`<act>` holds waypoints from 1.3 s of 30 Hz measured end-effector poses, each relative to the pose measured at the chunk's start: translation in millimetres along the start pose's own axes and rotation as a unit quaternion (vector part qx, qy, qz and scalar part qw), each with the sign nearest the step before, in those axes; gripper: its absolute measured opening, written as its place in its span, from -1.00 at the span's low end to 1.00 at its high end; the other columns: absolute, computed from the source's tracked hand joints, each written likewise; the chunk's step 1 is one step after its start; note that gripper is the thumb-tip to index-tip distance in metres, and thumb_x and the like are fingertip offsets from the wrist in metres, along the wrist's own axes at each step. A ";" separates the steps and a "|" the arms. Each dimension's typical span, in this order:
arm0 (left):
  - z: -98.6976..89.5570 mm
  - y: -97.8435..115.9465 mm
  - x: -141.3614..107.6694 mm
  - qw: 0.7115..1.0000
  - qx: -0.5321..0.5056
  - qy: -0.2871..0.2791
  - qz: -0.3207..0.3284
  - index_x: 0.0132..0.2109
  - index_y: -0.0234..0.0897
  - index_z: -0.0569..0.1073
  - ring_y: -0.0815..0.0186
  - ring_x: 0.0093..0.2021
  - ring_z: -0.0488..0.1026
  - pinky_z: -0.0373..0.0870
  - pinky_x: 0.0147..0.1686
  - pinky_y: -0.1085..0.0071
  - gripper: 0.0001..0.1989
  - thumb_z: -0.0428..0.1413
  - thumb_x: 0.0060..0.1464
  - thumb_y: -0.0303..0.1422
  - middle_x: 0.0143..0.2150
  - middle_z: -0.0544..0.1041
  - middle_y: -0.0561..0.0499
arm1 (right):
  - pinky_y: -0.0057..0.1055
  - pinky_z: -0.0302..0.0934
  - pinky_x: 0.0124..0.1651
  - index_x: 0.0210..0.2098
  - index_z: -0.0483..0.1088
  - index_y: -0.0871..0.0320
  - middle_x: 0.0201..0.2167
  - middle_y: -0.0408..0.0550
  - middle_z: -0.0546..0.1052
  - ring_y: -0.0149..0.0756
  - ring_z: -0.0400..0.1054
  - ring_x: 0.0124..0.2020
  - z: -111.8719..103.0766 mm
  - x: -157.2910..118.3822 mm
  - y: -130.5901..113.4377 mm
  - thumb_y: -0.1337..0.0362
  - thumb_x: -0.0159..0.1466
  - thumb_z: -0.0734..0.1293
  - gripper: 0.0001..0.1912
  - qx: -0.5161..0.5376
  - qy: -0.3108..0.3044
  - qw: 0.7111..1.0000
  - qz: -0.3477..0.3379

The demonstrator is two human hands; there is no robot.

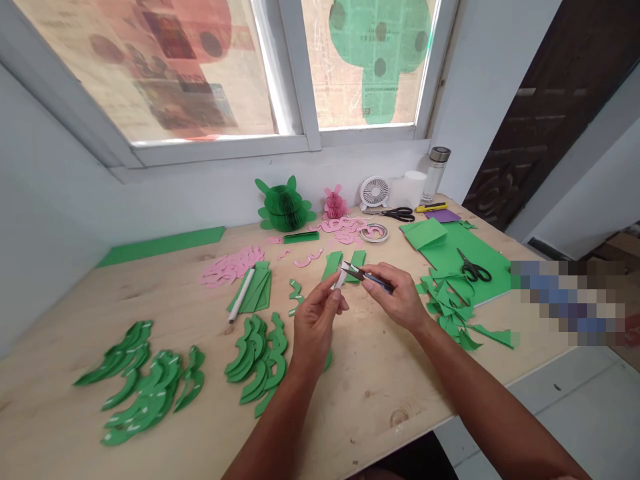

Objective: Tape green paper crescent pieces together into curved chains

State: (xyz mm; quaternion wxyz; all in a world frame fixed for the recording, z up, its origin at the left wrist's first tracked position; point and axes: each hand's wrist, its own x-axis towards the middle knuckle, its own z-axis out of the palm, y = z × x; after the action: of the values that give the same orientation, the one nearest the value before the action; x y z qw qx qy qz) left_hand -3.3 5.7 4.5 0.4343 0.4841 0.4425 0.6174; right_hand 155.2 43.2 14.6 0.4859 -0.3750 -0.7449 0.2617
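Near the middle of the table, my left hand (319, 310) pinches a narrow white strip (341, 277) between thumb and fingers. My right hand (393, 293) grips a dark pointed tool with a blue handle (377, 283); its tip touches or overlaps the strip, and its exact kind is unclear. Behind the hands lie green paper rectangles (358, 259). To the left are wavy green paper pieces (260, 357), and farther left a second pile of wavy green pieces (155, 393) bears small white strips. A small green piece is partly hidden by my left wrist.
Black scissors (473, 267) lie on a green sheet (480, 243) at right, beside green scraps (453, 307). A tape roll (374, 232), a fan (375, 192), a bottle (436, 175) and paper figures (284, 208) stand or lie at the back. Pink cutouts (233, 265) spread left.
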 end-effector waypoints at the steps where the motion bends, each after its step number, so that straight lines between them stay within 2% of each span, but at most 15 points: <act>1: -0.1 0.5 0.0 1.000 0.000 -0.001 0.001 0.01 -0.26 0.48 0.41 -0.47 0.29 0.25 -0.37 0.44 -0.62 0.14 0.03 -0.27 -0.53 0.41 0.09 | -0.46 0.09 -0.43 -0.11 0.46 0.18 -0.45 -0.11 0.38 -0.42 0.20 -0.48 0.1 -0.1 0.0 0.17 0.23 0.27 -0.70 0.001 -0.002 1.000 0.001; 39: 0.1 -0.1 -0.7 1.000 -0.002 -0.008 0.007 0.02 -0.24 0.47 0.40 -0.47 0.29 0.26 -0.37 0.44 -0.63 0.12 0.05 -0.28 -0.54 0.40 0.09 | -0.46 0.08 -0.43 -0.16 0.48 0.20 -0.51 -0.13 0.36 -0.43 0.21 -0.49 0.8 -0.7 -0.5 0.21 0.24 0.27 -0.74 -0.001 0.012 1.000 -0.021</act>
State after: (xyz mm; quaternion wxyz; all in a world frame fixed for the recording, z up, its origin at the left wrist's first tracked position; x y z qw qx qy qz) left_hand -3.1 5.1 4.3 0.4347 0.4915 0.4345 0.6170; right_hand 154.5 42.4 14.3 0.5003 -0.3626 -0.7468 0.2458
